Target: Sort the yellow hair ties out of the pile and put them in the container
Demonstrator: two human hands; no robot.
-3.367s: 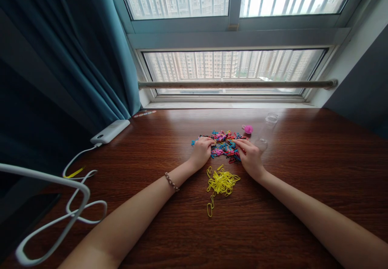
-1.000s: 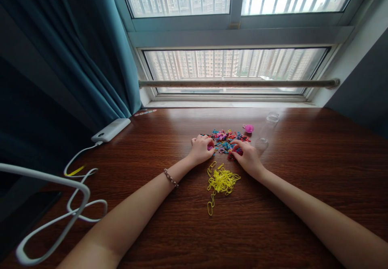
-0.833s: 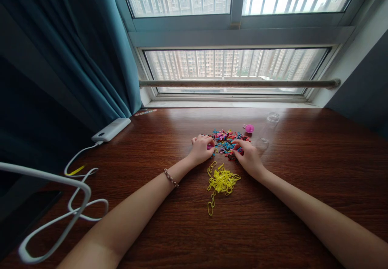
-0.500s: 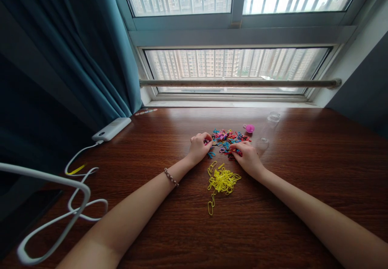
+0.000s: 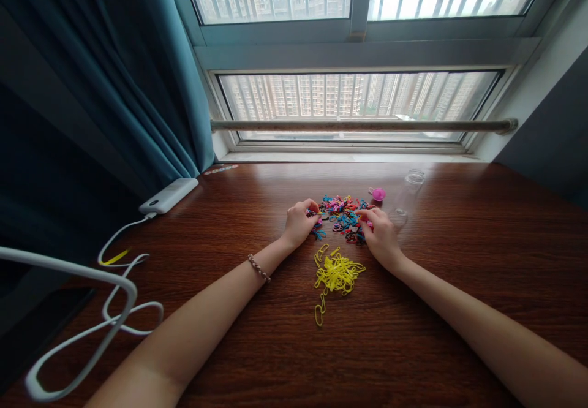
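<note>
A loose heap of small multicoloured rubber bands [image 5: 342,213] lies on the brown wooden table, mostly blue, pink, red and black. At its left edge, my left hand [image 5: 299,223] has its fingers curled in a pinch, with a thin yellowish band showing at the fingertips. My right hand [image 5: 382,236] reaches into the heap's right side, thumb and forefinger bent close together; what lies between them is too small to make out. Closer to me, between my forearms, is a separate pile of yellow rubber bands [image 5: 339,273].
Behind my right hand stands a clear, open jar [image 5: 408,192], with a pink lid-like piece [image 5: 378,194] to its left. A white power bank [image 5: 169,196] with a looping white cable [image 5: 126,298] occupies the left side. A window and metal rail [image 5: 362,125] border the far edge.
My right hand has shifted slightly up and to the right across the heap, uncovering dark and red bands. My left hand has barely moved. The yellow pile looks the same.
</note>
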